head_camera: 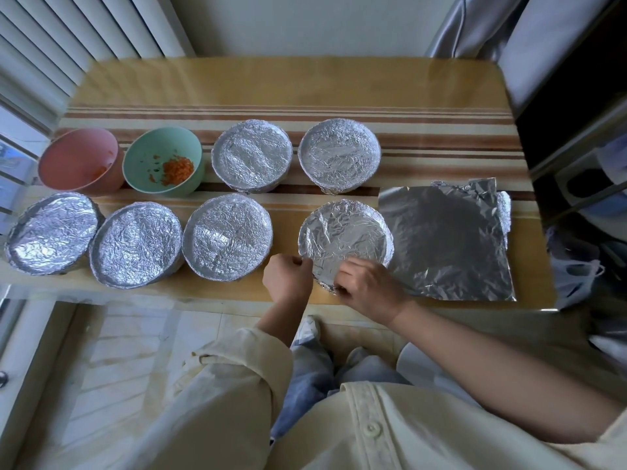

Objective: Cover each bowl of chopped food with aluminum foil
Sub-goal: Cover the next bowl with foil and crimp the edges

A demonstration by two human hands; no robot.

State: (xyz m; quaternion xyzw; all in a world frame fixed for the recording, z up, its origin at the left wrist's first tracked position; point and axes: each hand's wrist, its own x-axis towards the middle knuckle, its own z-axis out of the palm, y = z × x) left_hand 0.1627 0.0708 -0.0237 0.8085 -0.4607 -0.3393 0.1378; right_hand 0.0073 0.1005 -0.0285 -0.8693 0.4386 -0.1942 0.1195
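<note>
Six foil-covered bowls, two uncovered bowls

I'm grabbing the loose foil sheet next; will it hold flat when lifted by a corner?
Probably not: the foil sheet looks thin and wrinkled, so it should droop. Its curled far corner suggests it keeps creases.

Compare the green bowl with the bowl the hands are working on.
The green bowl is uncovered, its chopped orange food showing; the wrapped bowl is closed over with crinkled foil, contents hidden. The green bowl stands untouched in the back row; the wrapped bowl is in the front row, left hand and right hand pinching its foil edge. Both are round and stand on the table.
</note>
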